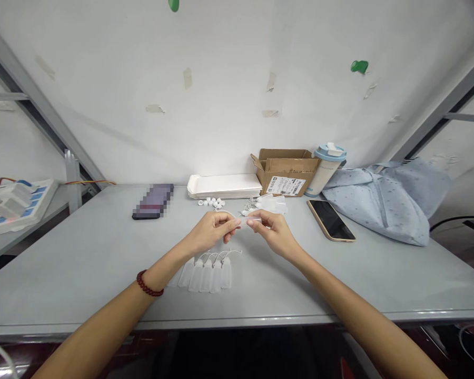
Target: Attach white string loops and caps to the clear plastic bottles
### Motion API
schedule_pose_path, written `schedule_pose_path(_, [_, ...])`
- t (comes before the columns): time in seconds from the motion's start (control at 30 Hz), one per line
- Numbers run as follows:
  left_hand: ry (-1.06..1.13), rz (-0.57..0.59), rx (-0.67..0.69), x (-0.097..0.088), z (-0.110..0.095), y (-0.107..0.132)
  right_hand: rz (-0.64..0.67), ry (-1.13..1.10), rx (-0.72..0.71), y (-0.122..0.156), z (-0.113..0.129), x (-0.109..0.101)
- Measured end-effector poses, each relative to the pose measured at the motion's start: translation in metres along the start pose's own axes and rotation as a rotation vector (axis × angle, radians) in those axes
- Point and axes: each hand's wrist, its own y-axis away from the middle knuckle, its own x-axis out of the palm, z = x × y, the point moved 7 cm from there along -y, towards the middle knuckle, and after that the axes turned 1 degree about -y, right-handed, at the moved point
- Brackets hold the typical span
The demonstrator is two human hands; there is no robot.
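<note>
My left hand (210, 230) and my right hand (275, 231) meet above the middle of the table. Between the right thumb and fingers is a small translucent plastic bottle (255, 218), lying sideways with its narrow end toward the left hand. The left fingers are closed in a pinch at that end, around what looks like a thin white cord (229, 213); its exact hold is partly hidden. Below the hands, several flat translucent bottles with corded necks (206, 276) lie side by side. Behind the hands are small white caps (212, 202) and a heap of loose translucent bottles (272, 203).
White flat packages (225, 185) lie by the wall beside an open cardboard box (287, 173). A tumbler (324, 171), a phone (332, 220) and a pale blue fabric bag (379, 202) stand at the right. A pixelated dark object (153, 201) and a power strip (23, 205) are leftward.
</note>
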Motion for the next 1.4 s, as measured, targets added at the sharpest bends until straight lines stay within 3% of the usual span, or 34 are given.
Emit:
schedule_pose_path(0.3, [-0.077,-0.122,0.065,-0.001,-0.005,0.003,0.06,-0.232,0.203,-0.003,-0.019,0.006])
schedule_pose_path(0.57, [-0.375,-0.209,0.343,0.0,-0.02,0.007,0.12,-0.535,0.372,0.002,-0.027,0.018])
schedule_pose_path(0.7, [-0.41,-0.219,0.368,0.002,-0.021,0.007,0.142,-0.59,0.469,0.004,-0.031,0.021])
schedule_pose_path(0.87, [-0.376,-0.183,0.229,-0.007,-0.009,-0.001,0.006,-0.37,0.314,-0.002,-0.027,0.005])
schedule_pose_path(1.0, [-0.422,-0.347,0.072,-0.046,0.02,-0.01,-0.192,-0.035,0.193,-0.007,-0.029,-0.02])
schedule_pose_path(1.07, [-0.52,-0.428,-0.013,-0.068,0.037,-0.013,-0.223,0.103,0.137,-0.01,-0.028,-0.029])
schedule_pose_path(1.17, [-0.705,-0.452,-0.07,-0.089,0.056,-0.016,-0.221,0.281,0.099,-0.014,-0.03,-0.035])
schedule_pose_path(1.4, [-0.829,-0.368,0.034,-0.086,0.074,-0.025,-0.206,0.635,0.097,-0.019,-0.045,-0.036])
